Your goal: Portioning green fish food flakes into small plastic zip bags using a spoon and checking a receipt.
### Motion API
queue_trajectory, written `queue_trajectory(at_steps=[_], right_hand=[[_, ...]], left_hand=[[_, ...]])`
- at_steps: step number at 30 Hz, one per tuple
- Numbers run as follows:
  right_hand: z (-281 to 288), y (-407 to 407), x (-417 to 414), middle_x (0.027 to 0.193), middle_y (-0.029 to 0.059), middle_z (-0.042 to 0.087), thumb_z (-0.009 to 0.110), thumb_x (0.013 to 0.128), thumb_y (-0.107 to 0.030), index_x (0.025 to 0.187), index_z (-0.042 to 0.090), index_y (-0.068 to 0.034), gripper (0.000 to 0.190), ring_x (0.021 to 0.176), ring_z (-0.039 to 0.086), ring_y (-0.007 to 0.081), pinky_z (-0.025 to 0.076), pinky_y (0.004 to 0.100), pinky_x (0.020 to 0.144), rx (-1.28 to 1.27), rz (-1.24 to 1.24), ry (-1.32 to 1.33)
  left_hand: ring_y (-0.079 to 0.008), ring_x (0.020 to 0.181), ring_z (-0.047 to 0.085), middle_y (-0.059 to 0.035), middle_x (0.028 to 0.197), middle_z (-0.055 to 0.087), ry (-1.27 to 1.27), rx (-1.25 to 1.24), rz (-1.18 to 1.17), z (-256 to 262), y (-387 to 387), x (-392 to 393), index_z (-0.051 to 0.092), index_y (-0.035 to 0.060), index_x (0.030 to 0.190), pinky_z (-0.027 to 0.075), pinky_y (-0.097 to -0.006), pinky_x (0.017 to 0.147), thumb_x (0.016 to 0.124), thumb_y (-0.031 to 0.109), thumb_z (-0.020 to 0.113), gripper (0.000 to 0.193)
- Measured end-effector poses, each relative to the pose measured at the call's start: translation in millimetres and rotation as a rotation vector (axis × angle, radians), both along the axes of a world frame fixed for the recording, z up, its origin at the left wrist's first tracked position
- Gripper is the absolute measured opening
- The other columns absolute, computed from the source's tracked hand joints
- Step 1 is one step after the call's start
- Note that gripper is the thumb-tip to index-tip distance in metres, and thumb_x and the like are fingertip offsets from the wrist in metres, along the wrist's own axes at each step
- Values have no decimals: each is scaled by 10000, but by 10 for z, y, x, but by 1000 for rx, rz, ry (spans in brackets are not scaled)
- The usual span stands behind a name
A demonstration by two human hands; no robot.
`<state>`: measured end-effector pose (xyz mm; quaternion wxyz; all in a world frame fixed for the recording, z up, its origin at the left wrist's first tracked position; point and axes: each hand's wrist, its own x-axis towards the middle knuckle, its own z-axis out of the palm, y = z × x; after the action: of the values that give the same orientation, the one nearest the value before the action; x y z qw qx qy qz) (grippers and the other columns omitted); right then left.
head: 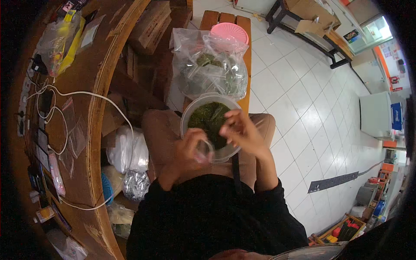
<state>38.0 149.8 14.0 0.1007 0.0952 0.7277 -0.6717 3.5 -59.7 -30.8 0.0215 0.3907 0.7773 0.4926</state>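
A round translucent plastic tub (185, 120) stands between my knees, at the near end of a wooden bench. Dark green, fine dry-looking matter (208, 113) fills much of it; I cannot tell what it is. My left hand (190, 146), over the tub's near left rim, grips a small clear round container (208, 151), blurred by motion. Above the right side of the green matter hovers my right hand (243, 133), fingers curled and blurred. Whether it pinches anything cannot be seen. Just beyond the tub lies a large clear plastic bag (195, 78) with more green matter inside.
A pink plastic lid (230, 32) rests on the wooden bench (245, 70) behind the bag. To the left runs a wooden table edge (97, 107), with a white cable (110, 100) hanging over it. Plastic-wrapped goods (130, 149) sit beneath. White floor tiles (292, 97) extend right.
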Motion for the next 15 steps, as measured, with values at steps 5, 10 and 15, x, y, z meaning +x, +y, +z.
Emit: queue_trajectory(at_steps=[5, 10, 15], right_hand=[[-792, 55, -258, 903, 136, 599, 681, 782, -168, 1039, 575, -54, 300, 746, 632, 278, 511, 403, 618, 903, 91, 135], [-871, -313, -417, 943, 158, 579, 667, 764, -148, 933, 626, -75, 189, 880, 603, 352, 497, 447, 739, 873, 285, 99], [-1074, -298, -420, 862, 161, 584, 628, 789, -109, 936, 606, -61, 156, 850, 596, 378, 485, 457, 748, 827, 441, 299]], left_hand=[[-165, 889, 494, -82, 1023, 443, -319, 295, 127, -197, -504, -55, 407, 35, 1198, 425, -298, 788, 712, 176, 746, 609], [-160, 955, 410, -67, 1008, 416, -462, 438, 169, -126, -669, -46, 371, 35, 1257, 336, -294, 894, 712, 211, 730, 676], [-147, 956, 402, -51, 1008, 406, -589, 490, 183, -249, -772, -34, 364, 35, 1276, 314, -289, 904, 716, 284, 717, 708]])
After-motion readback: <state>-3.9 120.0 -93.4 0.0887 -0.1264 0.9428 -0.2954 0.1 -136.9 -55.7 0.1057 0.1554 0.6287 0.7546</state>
